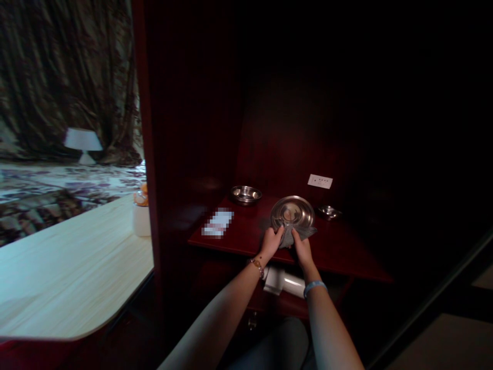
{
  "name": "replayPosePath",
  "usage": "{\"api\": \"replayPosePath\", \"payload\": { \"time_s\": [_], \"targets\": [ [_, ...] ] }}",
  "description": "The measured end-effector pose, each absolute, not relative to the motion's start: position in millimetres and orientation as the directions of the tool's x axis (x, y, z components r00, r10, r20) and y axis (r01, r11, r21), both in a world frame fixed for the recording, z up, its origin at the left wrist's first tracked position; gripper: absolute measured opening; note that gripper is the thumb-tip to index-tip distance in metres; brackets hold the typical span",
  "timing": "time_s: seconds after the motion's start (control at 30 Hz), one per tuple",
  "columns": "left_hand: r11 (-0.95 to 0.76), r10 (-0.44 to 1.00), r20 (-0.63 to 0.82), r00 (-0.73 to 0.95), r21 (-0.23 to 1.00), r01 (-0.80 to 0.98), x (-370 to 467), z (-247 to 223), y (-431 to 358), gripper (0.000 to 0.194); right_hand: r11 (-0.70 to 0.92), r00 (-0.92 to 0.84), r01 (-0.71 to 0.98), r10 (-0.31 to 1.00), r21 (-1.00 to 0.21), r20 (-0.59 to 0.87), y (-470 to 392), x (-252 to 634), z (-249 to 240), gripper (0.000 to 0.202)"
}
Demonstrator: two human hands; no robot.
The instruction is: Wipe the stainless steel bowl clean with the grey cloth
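Note:
A round, shiny metal plate (300, 205) is tilted up over the front part of a dark red shelf (239, 239). A grey cloth (288, 237) lies over its near rim. My left hand (271, 241) grips the rim and the cloth from the left, thumb on top. From the right, my right hand (301, 245) pinches the cloth against the same rim, its thumb close to the left one. The fingers beneath the plate are mostly hidden.
A metal bowl (245, 195) stands behind on the left, a smaller metal dish (329, 213) on the right. A blurred white item (218, 223) lies at the shelf's left. Below is a white cylindrical object (293, 284). A dark red panel (185, 154) separates a pale wooden table (84, 267).

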State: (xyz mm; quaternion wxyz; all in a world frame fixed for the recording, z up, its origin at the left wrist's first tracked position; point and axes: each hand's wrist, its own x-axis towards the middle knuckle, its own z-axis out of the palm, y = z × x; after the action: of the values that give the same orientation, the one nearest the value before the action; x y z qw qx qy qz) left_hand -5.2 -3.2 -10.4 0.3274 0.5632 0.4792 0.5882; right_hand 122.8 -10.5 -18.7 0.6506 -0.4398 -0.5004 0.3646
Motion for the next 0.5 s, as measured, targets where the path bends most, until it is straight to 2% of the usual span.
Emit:
{"api": "replayPosePath", "payload": {
  "time_s": [0.2, 0.5],
  "targets": [
    [-0.292, 0.921, 0.305, -0.240, 0.952, 0.091, -4.0, -13.9, 1.3, 0.031, 0.352, 0.192, -0.049, 0.922, -0.935, 0.336, -15.7, 119.1, -15.1, 0.049],
    [-0.302, 0.911, 0.313, -0.268, 0.950, 0.082, -6.1, -9.7, -3.5, 0.028, 0.342, 0.195, -0.057, 0.925, -0.938, 0.325, -18.5, 116.7, -11.7, 0.048]
  ]
}}
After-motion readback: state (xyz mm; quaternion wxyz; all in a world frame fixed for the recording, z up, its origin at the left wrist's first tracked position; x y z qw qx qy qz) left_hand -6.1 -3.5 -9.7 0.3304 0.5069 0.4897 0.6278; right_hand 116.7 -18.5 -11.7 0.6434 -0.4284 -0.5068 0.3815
